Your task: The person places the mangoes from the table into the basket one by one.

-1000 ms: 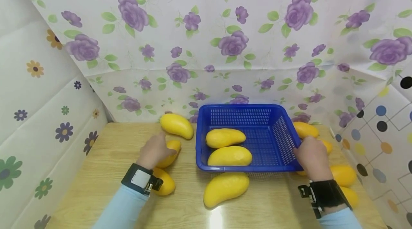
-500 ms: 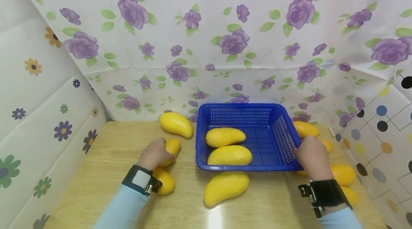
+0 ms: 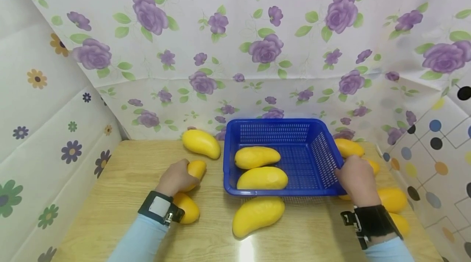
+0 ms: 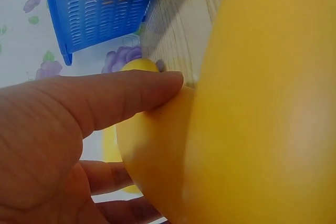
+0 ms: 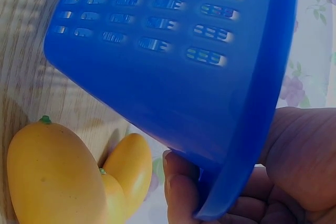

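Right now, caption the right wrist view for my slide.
Right hand grips the rim of a perforated blue plastic basket, oval yellow mangoes nearby on pale wooden table.

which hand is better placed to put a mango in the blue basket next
The left, most likely: the left hand has its thumb and fingers round a mango left of the blue basket. The right hand grips the basket, so seems better suited to steadying.

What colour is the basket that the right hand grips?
Blue; the basket shows best in the head view.
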